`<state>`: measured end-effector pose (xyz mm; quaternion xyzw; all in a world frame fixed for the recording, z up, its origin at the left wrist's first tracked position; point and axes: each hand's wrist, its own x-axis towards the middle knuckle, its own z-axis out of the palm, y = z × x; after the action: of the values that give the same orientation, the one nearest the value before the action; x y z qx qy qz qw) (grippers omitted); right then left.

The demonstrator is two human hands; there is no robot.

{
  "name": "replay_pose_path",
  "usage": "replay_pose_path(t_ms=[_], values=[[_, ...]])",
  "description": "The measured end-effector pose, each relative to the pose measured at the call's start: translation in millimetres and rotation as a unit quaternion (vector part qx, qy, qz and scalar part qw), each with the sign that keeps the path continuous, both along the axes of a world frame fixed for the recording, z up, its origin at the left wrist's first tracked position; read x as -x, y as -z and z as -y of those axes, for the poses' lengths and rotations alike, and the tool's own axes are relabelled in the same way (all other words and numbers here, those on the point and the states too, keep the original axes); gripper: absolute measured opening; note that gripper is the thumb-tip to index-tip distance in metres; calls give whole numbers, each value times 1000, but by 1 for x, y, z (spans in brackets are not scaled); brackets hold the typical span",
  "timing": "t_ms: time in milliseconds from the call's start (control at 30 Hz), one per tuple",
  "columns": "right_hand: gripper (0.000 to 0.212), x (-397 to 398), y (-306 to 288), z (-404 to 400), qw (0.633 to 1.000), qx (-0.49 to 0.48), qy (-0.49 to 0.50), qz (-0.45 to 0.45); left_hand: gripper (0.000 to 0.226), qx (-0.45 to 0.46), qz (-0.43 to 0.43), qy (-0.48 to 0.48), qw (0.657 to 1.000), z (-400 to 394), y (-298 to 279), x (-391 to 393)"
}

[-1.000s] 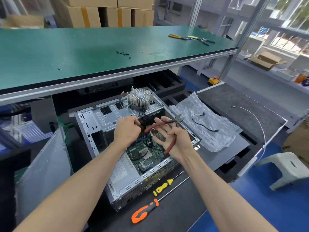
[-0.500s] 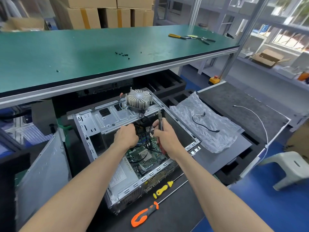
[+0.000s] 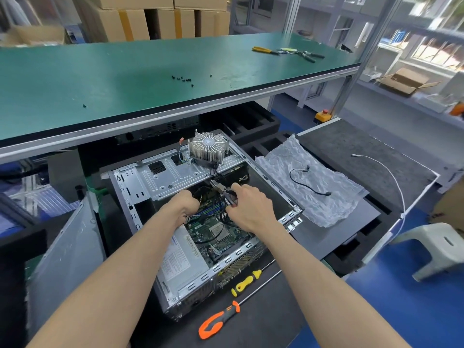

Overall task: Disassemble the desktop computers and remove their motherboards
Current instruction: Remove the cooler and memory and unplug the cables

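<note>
The open desktop case (image 3: 200,234) lies on its side on the dark low surface (image 3: 263,330), under the edge of the green bench (image 3: 125,79). Its side panel is off, so the motherboard (image 3: 218,234) shows inside, green and still seated in the bottom of the case, with dark cables (image 3: 216,204) running over it.

Both hands are down in the case. The left hand (image 3: 184,205) is curled into a fist around a bunch of the cables near the middle of the case. The right hand (image 3: 251,207) grips the red handles of a pair of pliers (image 3: 223,190), whose metal nose points up and away towards the drive bracket; I cannot tell whether the nose has hold of anything.

A round finned heatsink (image 3: 209,148) rests on the metal drive bracket at the far end of the case, trailing thin coloured wires. Just in front of the case lie two screwdrivers, one with a yellow handle (image 3: 244,282) and one with an orange handle (image 3: 216,322). To the right, a crumpled sheet of clear wrap (image 3: 313,187) holds a loose black cable (image 3: 308,182), and a thin white cable (image 3: 391,177) curves across the dark mat further right. On the green bench there are small black screws (image 3: 182,79) and a few hand tools (image 3: 288,52) at the far end.
</note>
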<state>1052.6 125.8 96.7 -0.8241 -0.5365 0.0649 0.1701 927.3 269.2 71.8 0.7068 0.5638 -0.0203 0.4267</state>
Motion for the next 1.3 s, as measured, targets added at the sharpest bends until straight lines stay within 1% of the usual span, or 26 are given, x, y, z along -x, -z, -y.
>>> replay_pose_path(t_ms=[100, 200, 300, 400, 500, 600, 633, 733, 833, 900, 967, 1033, 1100, 1167, 1267, 1300], values=[[23, 2, 1, -1, 1000, 27, 6, -2, 25, 47, 33, -25, 998, -1, 2, 2], [24, -1, 2, -3, 999, 32, 18, -20, 31, 45, 34, -23, 998, -2, 6, 3], [33, -5, 4, -4, 999, 19, 21, -44, 23, 32, 37, -18, 999, -2, 8, 2], [31, -7, 5, -3, 998, -13, 34, -59, 24, 13, 29, -2, 999, -1, 7, 0], [23, -8, 4, -2, 994, -44, 47, -90, 21, 1, -14, 37, 999, -1, 3, 0], [18, -7, 5, -1, 992, -63, 35, -106, 9, -33, -65, 103, 992, -4, -3, 3], [18, -7, 4, -1, 991, -69, 34, -112, 9, -37, -76, 117, 990, -4, -3, 2], [19, -8, 3, -1, 986, -94, 46, -133, 27, 5, -81, 152, 985, -4, -2, 2], [19, -8, 3, -1, 979, -119, 56, -156, 29, 26, -64, 168, 983, -7, -4, 6], [25, -8, 2, -1, 986, -86, 34, -140, 27, 26, -50, 171, 984, -11, -5, 12], [41, -6, 4, -2, 995, -30, -5, -92, 28, 37, -31, 162, 986, -17, 0, 20], [48, -3, 5, -3, 999, 4, -32, -36, 27, 22, -18, 159, 987, -19, 6, 25], [44, 1, 7, -5, 998, 32, -58, 26, 20, -8, -25, 169, 985, -22, 10, 25], [37, 6, 7, -6, 989, 67, -89, 92, 26, -19, -23, 170, 985, -23, 13, 24], [34, 11, 9, -8, 981, 109, -94, 133, 16, -22, -22, 197, 980, -21, 11, 26], [33, 12, 9, -8, 980, 114, -91, 138, 20, -22, -20, 202, 979, -21, 12, 25]])
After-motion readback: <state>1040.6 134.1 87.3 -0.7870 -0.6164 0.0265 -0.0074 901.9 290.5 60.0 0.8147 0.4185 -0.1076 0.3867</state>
